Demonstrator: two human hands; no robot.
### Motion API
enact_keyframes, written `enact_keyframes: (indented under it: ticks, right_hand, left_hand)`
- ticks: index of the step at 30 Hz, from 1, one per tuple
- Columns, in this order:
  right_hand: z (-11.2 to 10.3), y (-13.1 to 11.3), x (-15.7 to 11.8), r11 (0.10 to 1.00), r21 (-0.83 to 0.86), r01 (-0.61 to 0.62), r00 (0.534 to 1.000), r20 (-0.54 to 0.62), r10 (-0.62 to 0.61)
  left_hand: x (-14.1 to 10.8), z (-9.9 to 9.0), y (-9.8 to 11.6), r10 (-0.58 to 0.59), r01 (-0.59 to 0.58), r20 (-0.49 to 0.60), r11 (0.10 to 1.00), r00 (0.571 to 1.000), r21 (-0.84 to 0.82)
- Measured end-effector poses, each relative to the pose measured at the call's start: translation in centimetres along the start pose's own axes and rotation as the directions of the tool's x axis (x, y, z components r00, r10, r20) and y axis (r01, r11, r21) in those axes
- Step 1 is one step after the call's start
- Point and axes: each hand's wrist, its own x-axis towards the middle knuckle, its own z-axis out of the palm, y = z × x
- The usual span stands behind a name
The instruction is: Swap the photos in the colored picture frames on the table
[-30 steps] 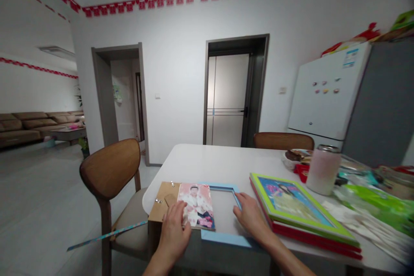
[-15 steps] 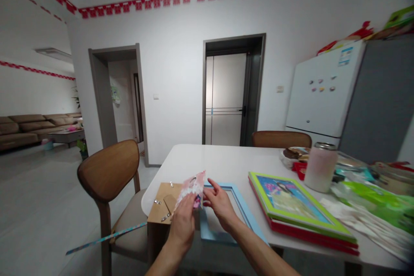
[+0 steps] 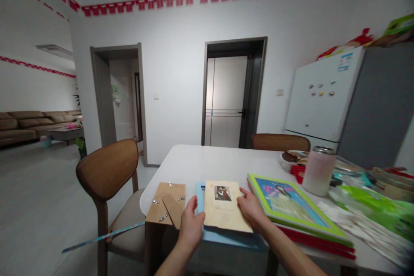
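Observation:
A cream sheet (image 3: 223, 220) with a small dark picture printed on its upper part lies over the light blue picture frame (image 3: 215, 235), hiding most of it. My right hand (image 3: 252, 209) grips the sheet's right edge, thumb on top. At the left edge, my left hand (image 3: 191, 224) has thumb and fingers apart; whether the thumb touches the paper I cannot tell. Left of that hand rests a brown backing board (image 3: 156, 211) with metal clips and a stand flap, reaching past the table's edge.
Stacked picture frames (image 3: 291, 202), green over red, lie to the right. Beyond them are a pink tumbler (image 3: 319, 172), white cloth (image 3: 352, 224) and a green plastic package (image 3: 375, 207). A wooden chair (image 3: 108, 177) stands left of the white table (image 3: 194, 159), a patterned strip (image 3: 103, 237) across it.
The pink-patterned sheet held up between my hands is out of sight; a cream printed face now lies flat over the blue frame. My hands have moved apart to its two sides.

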Motion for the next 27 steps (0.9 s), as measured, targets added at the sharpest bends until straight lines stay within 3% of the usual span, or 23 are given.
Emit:
enact_keyframes:
  ticks: [3,7,14,17,21,25,27]
  right_hand:
    - [-0.8,1.0,1.1,0.954,-0.287,0.084,0.996,0.015,-0.084]
    - [0.2,1.1,1.4,0.896,-0.425,0.131,0.991,0.020,-0.136]
    - [2.0,0.7,-0.3,0.762,-0.598,0.251,0.962,0.064,-0.266]
    - [2.7,0.8,-1.1,0.632,-0.712,0.307,0.936,0.103,-0.338]
    - [3.5,0.7,-1.6,0.506,-0.809,0.300,0.934,0.140,-0.329]
    - [3.3,0.8,-1.6,0.466,-0.853,0.233,0.939,0.074,-0.335]
    - [2.9,0.8,-1.4,0.489,-0.835,0.251,0.949,0.112,-0.295]
  left_hand:
    - [-0.8,-0.5,-0.2,0.040,-0.063,0.105,0.973,0.994,0.223]
    - [-1.6,-0.5,-0.1,0.071,-0.197,0.256,0.835,0.964,0.514]
    - [-1.6,-1.0,-0.3,0.083,-0.302,0.355,0.722,0.931,0.623]
    - [-1.7,-1.0,-0.2,0.071,-0.304,0.364,0.708,0.929,0.638]
    - [-1.9,-0.8,0.3,0.048,-0.307,0.376,0.676,0.926,0.670]
    - [-2.0,-0.8,0.9,0.025,-0.328,0.400,0.619,0.916,0.713]
    - [-2.1,-0.9,1.0,0.024,-0.360,0.425,0.576,0.905,0.734]
